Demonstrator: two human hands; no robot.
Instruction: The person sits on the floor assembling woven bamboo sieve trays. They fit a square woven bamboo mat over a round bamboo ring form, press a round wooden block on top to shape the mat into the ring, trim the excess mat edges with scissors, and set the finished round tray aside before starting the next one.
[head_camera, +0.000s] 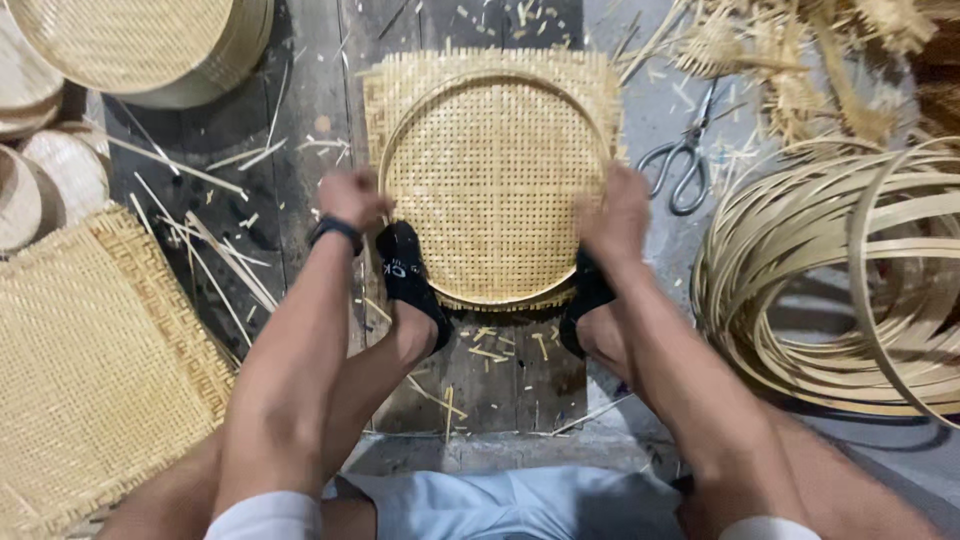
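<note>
A square woven bamboo mat with a round bamboo hoop pressed into it (495, 180) lies on the dark floor in front of me. My left hand (352, 197) grips the hoop's left rim, a black band on its wrist. On the right rim, my right hand (617, 218) is closed over the hoop. Both of my feet in black socks (408, 275) press against the near edge of the mat, one at each side.
Steel scissors (683, 163) lie right of the mat. A large coil of bamboo strips (840, 280) fills the right side. A flat woven mat (90, 370) lies at left, finished round trays (150, 45) are stacked at top left, and bamboo scraps litter the floor.
</note>
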